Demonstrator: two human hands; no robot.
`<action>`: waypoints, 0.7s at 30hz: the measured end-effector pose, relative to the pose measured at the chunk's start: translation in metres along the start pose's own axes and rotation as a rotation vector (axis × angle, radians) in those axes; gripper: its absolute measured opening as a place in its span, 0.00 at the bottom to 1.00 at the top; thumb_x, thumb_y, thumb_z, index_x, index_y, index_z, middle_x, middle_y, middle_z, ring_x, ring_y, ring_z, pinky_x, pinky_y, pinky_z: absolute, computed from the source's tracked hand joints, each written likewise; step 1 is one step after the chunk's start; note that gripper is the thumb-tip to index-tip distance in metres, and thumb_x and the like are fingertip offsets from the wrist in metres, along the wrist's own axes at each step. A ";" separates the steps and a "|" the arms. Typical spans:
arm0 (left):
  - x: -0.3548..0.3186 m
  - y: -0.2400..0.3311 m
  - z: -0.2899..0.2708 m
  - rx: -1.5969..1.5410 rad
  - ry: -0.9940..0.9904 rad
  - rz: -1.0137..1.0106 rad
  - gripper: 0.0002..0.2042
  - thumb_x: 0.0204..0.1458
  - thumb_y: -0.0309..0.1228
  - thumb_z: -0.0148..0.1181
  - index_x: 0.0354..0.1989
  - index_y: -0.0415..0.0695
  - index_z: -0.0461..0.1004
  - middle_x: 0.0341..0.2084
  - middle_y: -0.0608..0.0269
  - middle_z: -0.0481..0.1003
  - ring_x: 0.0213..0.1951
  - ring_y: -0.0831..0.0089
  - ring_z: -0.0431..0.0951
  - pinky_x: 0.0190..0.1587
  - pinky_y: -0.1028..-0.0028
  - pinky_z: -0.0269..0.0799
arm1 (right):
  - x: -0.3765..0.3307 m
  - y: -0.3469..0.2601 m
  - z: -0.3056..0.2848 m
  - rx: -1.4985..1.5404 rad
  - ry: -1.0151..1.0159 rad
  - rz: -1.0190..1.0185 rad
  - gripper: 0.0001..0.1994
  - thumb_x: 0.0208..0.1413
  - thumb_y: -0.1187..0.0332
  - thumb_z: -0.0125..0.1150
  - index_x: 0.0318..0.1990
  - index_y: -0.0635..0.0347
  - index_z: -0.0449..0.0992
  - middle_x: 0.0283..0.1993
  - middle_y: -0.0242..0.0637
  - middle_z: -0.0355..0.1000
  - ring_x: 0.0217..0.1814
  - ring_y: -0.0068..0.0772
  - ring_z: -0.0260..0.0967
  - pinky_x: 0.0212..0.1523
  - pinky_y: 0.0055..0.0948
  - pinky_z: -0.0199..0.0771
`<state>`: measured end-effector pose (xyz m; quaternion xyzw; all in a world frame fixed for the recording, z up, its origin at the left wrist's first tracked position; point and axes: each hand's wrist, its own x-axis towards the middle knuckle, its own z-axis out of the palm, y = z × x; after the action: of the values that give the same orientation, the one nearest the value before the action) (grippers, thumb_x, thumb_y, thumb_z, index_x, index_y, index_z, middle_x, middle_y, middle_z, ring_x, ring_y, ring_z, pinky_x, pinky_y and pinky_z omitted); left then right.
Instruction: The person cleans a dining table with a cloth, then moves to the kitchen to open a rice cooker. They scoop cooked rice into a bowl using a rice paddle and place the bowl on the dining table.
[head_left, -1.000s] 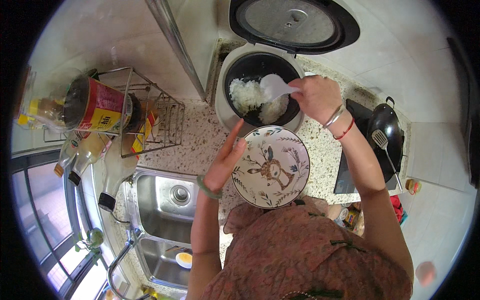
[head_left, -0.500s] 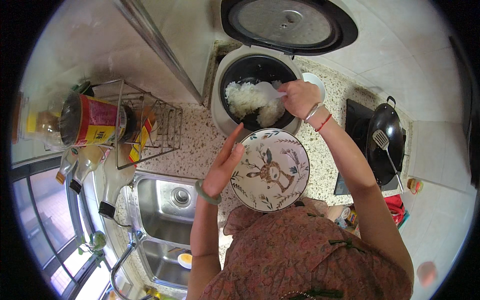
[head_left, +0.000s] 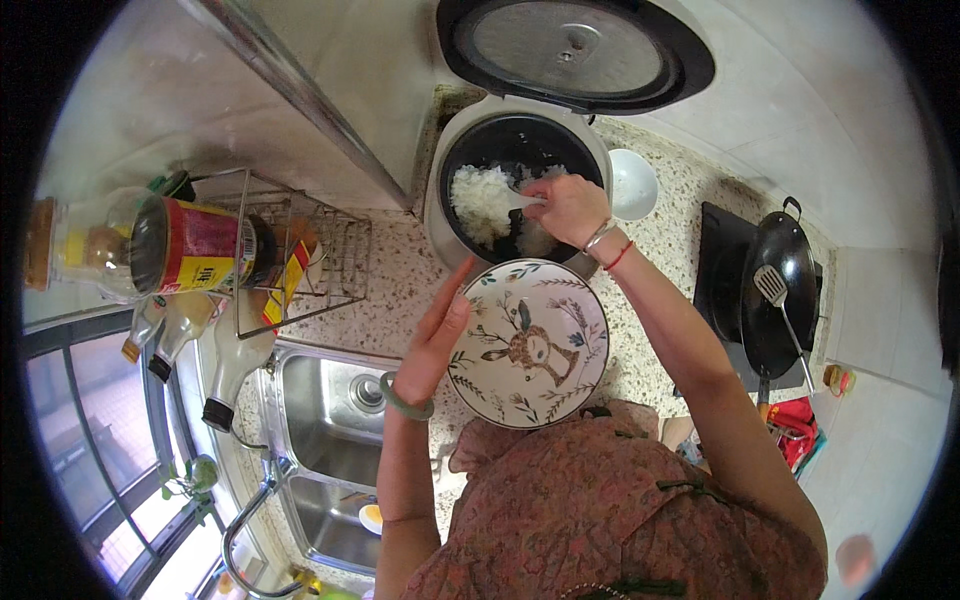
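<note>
My left hand [head_left: 437, 333] holds a round patterned plate [head_left: 528, 342] by its left rim, level and empty, just in front of an open rice cooker [head_left: 520, 170]. My right hand [head_left: 570, 208] reaches into the cooker's dark pot and grips a white rice paddle [head_left: 518, 199], whose blade is pushed into the white rice [head_left: 482, 200] heaped on the pot's left side. The cooker's lid [head_left: 575, 50] stands open behind the pot.
A small white bowl [head_left: 634, 183] sits right of the cooker. A black wok with a spatula [head_left: 778, 290] rests on a cooktop at right. At left stand a wire rack [head_left: 320, 255], jars and bottles, with a steel sink [head_left: 335, 400] below.
My right hand has moved down and left from above the pot's rim into the pot, driving the paddle into the rice. The plate in my left hand has stayed near the cooker's front.
</note>
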<state>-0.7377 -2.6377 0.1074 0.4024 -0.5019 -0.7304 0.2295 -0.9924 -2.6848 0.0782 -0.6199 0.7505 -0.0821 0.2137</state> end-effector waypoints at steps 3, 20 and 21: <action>-0.001 -0.003 0.000 -0.067 0.016 0.022 0.27 0.64 0.44 0.41 0.66 0.40 0.55 0.62 0.57 0.61 0.62 0.70 0.59 0.64 0.71 0.52 | -0.003 0.006 0.002 0.155 -0.022 -0.009 0.14 0.45 0.61 0.66 0.42 0.46 0.81 0.33 0.41 0.78 0.34 0.42 0.76 0.36 0.33 0.75; 0.001 0.020 0.010 -0.203 0.082 -0.034 0.24 0.65 0.44 0.41 0.61 0.39 0.62 0.52 0.62 0.70 0.53 0.75 0.68 0.57 0.74 0.62 | -0.085 0.034 -0.057 0.735 0.239 -0.061 0.14 0.51 0.70 0.66 0.47 0.54 0.79 0.36 0.36 0.79 0.35 0.17 0.73 0.37 0.18 0.72; 0.002 0.020 0.009 -0.224 0.068 -0.026 0.24 0.65 0.44 0.41 0.61 0.39 0.62 0.52 0.62 0.70 0.53 0.75 0.68 0.57 0.75 0.62 | -0.092 0.029 -0.066 0.740 0.237 -0.071 0.14 0.51 0.71 0.66 0.47 0.55 0.79 0.37 0.36 0.79 0.35 0.16 0.73 0.37 0.18 0.72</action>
<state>-0.7477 -2.6424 0.1264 0.4050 -0.4037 -0.7709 0.2805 -1.0338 -2.5992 0.1458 -0.5129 0.6677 -0.4257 0.3316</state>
